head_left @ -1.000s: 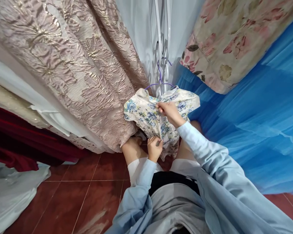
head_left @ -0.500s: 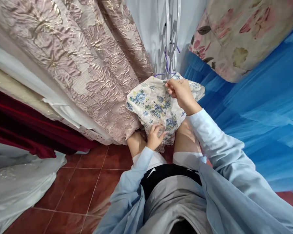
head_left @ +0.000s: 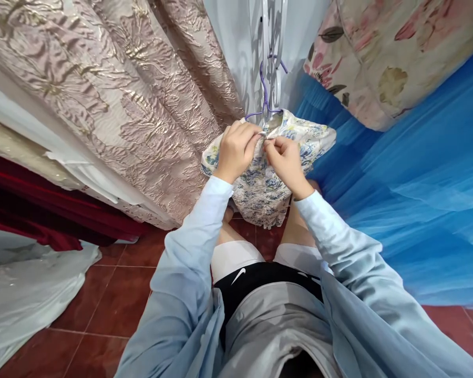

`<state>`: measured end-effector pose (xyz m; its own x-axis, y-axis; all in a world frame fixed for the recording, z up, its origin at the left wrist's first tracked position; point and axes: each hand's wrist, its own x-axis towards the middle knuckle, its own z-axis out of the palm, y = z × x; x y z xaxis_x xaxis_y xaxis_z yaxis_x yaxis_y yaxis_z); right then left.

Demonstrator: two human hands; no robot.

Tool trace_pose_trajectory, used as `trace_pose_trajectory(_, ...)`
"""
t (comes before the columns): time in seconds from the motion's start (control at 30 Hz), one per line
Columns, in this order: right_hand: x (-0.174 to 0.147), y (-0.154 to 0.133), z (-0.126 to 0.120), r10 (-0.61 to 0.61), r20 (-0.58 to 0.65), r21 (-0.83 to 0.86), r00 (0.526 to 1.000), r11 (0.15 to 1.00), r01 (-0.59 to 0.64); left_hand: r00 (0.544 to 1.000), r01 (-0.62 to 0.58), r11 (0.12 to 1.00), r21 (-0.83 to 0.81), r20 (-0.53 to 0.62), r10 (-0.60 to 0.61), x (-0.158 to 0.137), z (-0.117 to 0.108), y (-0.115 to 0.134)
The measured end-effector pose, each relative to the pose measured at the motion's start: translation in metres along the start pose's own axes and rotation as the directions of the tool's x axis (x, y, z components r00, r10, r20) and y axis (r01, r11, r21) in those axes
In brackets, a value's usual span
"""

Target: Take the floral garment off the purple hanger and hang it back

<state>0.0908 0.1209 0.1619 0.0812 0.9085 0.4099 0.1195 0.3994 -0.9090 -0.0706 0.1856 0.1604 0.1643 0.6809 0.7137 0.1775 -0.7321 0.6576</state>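
Observation:
A small white garment with blue flowers (head_left: pixel 260 194) hangs from a purple hanger (head_left: pixel 265 100) in front of my knees. My left hand (head_left: pixel 238 147) lies over its left part, fingers pinched on the cloth edge near the neckline. Close beside it, my right hand (head_left: pixel 284 157) pinches the neck edge from the right. The fingertips of both hands nearly meet just below the hanger. Whether a button or other fastener sits between them is too small to make out. The right sleeve of the garment spreads out past my right hand.
Pink brocade fabric (head_left: pixel 142 105) hangs close on the left, with dark red cloth (head_left: pixel 55 205) beyond it. Blue tulle (head_left: pixel 425 199) and a floral cloth (head_left: pixel 370 63) hang on the right. White hangers (head_left: pixel 275 31) are behind the garment. Red tiles (head_left: pixel 114 299) cover the floor.
My left hand has risen from the garment's lower part to its neckline and closed on the cloth. My right hand has shifted slightly down, and the neck opening now shows.

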Motion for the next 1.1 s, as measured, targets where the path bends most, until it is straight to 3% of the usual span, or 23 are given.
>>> trace_pose_trajectory(0.1,-0.004,0.013,0.01,-0.023,-0.046,-0.05,0.999,0.999,0.02,0.999,-0.021,1.0,0.022,-0.027,0.021,-0.004,-0.004,0.009)
trace_pose_trajectory(0.2,-0.005,0.027,0.02,0.007,0.017,-0.08,1.0,0.997,-0.006,0.997,-0.063,0.994,0.087,-0.045,0.067,-0.003,-0.006,0.027)
trace_pose_trajectory(0.3,-0.013,0.047,0.029,0.11,0.126,-0.157,0.986,0.984,-0.09,0.968,-0.112,0.986,0.125,-0.213,0.136,0.009,-0.014,0.042)
trace_pose_trajectory(0.4,-0.035,0.065,0.032,0.21,0.191,-0.232,0.959,0.959,-0.164,0.908,-0.161,0.978,0.135,-0.368,0.2,0.028,-0.044,0.037)
trace_pose_trajectory(0.47,-0.051,0.069,0.03,0.236,0.198,-0.222,0.951,0.956,-0.191,0.9,-0.135,0.983,0.127,-0.399,0.175,0.034,-0.076,0.017)
trace_pose_trajectory(0.53,-0.062,0.066,0.028,0.235,0.219,-0.173,0.947,0.965,-0.199,0.899,-0.032,0.998,0.058,-0.435,0.054,0.029,-0.112,-0.013)
trace_pose_trajectory(0.63,-0.064,0.055,0.03,0.19,0.304,-0.158,0.934,0.976,-0.147,0.833,0.173,0.96,-0.222,-0.487,-0.263,-0.005,-0.145,-0.057)
trace_pose_trajectory(0.7,-0.062,0.05,0.035,0.178,0.344,-0.262,0.922,0.961,-0.087,0.746,0.28,0.846,-0.453,-0.452,-0.489,-0.037,-0.144,-0.073)
trace_pose_trajectory(0.77,-0.063,0.05,0.039,0.227,0.379,-0.424,0.897,0.904,-0.05,0.645,0.365,0.737,-0.568,-0.417,-0.64,-0.069,-0.124,-0.075)
trace_pose_trajectory(0.8,-0.065,0.052,0.04,0.272,0.388,-0.5,0.881,0.865,-0.047,0.637,0.383,0.721,-0.578,-0.399,-0.659,-0.083,-0.11,-0.071)
trace_pose_trajectory(0.87,-0.073,0.058,0.04,0.32,0.381,-0.586,0.868,0.809,-0.042,0.688,0.361,0.782,-0.508,-0.42,-0.591,-0.105,-0.079,-0.054)
trace_pose_trajectory(0.9,-0.077,0.06,0.039,0.299,0.378,-0.581,0.876,0.813,-0.027,0.74,0.362,0.822,-0.439,-0.401,-0.54,-0.112,-0.063,-0.042)
trace_pose_trajectory(1.0,-0.09,0.06,0.031,0.127,0.438,-0.373,0.89,0.926,0.052,0.919,0.349,0.926,-0.142,-0.143,-0.368,-0.118,-0.024,-0.003)
trace_pose_trajectory(1.03,-0.092,0.058,0.027,0.089,0.476,-0.277,0.875,0.959,0.053,0.942,0.331,0.941,-0.069,-0.034,-0.334,-0.116,-0.014,0.008)
trace_pose_trajectory(1.1,-0.093,0.048,0.016,0.1,0.523,-0.174,0.846,0.985,-0.009,0.945,0.317,0.948,-0.02,0.097,-0.314,-0.111,0.001,0.026)
